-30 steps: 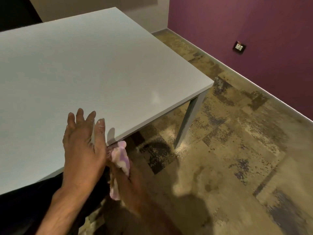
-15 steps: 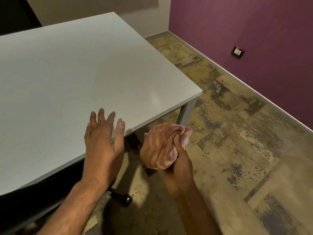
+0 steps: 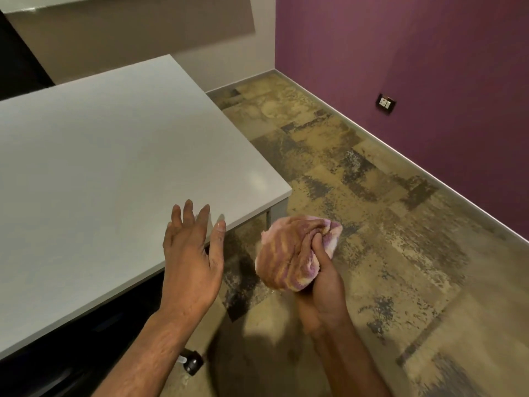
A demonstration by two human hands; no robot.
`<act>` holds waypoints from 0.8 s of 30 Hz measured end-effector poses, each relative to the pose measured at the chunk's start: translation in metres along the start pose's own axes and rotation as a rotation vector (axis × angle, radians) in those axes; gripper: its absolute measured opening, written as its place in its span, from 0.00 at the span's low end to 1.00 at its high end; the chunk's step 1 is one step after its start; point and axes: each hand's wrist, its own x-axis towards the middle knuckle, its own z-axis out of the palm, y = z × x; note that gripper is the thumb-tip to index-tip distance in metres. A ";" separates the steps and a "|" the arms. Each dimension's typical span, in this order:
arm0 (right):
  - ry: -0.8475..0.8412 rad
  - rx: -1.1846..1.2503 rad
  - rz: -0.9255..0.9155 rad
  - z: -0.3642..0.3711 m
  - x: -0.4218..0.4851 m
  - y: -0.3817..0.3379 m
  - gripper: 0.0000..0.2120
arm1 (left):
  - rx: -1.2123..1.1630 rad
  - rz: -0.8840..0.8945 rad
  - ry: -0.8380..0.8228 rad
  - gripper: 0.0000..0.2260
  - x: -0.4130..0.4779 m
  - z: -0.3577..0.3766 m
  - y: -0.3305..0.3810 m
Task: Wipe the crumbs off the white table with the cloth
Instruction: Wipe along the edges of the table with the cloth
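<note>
Head view. Cloth (image 3: 289, 253): bunched, pink and yellow, gripped in my right hand (image 3: 323, 282), held over the floor (image 3: 386, 224), off the tabletop (image 3: 114, 181) corner. My left hand (image 3: 191, 259): fingers spread, empty, over the tabletop's near edge, beside the cloth without touching.

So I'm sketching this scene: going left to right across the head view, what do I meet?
white table → left hand → cloth bunched in the right hand → wall socket
</note>
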 end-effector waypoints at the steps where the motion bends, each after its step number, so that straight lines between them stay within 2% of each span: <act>1: 0.011 -0.020 -0.001 -0.004 0.002 -0.012 0.26 | 0.002 0.001 0.003 0.35 0.002 0.005 0.009; 6: 0.030 -0.082 -0.032 -0.020 0.017 -0.058 0.26 | -0.002 0.005 0.000 0.31 0.019 0.032 0.045; 10: 0.051 -0.145 -0.045 -0.031 0.044 -0.077 0.22 | 0.001 0.002 -0.001 0.31 0.039 0.054 0.059; 16: 0.143 -0.275 -0.065 -0.024 0.101 -0.094 0.27 | 0.027 -0.022 0.005 0.28 0.078 0.075 0.056; 19: 0.154 -0.307 -0.030 -0.018 0.122 -0.101 0.15 | 0.027 -0.041 0.021 0.27 0.097 0.077 0.057; 20: 0.165 -0.317 -0.016 -0.014 0.132 -0.105 0.15 | 0.027 -0.053 0.028 0.27 0.105 0.077 0.057; 24: 0.210 -0.349 0.025 -0.004 0.162 -0.123 0.28 | 0.036 -0.078 0.030 0.27 0.133 0.081 0.061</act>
